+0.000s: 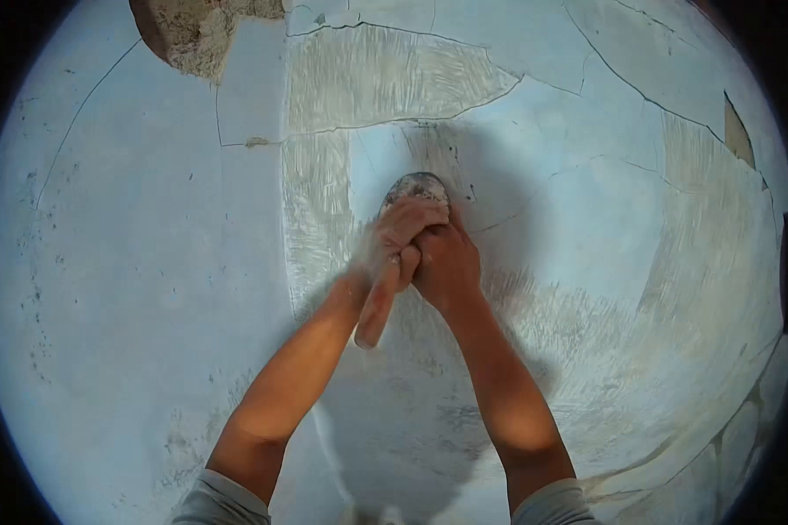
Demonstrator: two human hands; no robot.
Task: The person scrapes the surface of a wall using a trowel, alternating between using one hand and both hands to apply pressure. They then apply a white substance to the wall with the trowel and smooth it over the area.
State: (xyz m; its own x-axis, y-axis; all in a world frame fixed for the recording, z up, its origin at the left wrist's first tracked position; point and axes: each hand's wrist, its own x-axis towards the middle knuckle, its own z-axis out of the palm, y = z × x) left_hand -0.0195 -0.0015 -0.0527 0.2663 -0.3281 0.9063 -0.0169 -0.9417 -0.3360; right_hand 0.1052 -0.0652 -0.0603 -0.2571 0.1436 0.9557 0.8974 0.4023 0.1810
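Grey-crusted, round-headed tool with reddish-brown handle (418, 185), mid-wall on pale-blue cracked plaster wall (149, 245). Head just above grip, long axis slanting down-left. Right hand (448, 262) closed round it; left hand (400, 226) overlaps, blurred, closure can't tell.

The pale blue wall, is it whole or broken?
Broken: thin dark cracks cross the pale blue wall, and a rough brown patch shows.

Wall (149, 262): behind left hand (404, 226) and right hand (449, 262) | tool head (418, 184): just above both | handle (375, 313): below | broken patch (188, 39): upper left | gap (738, 136): upper right
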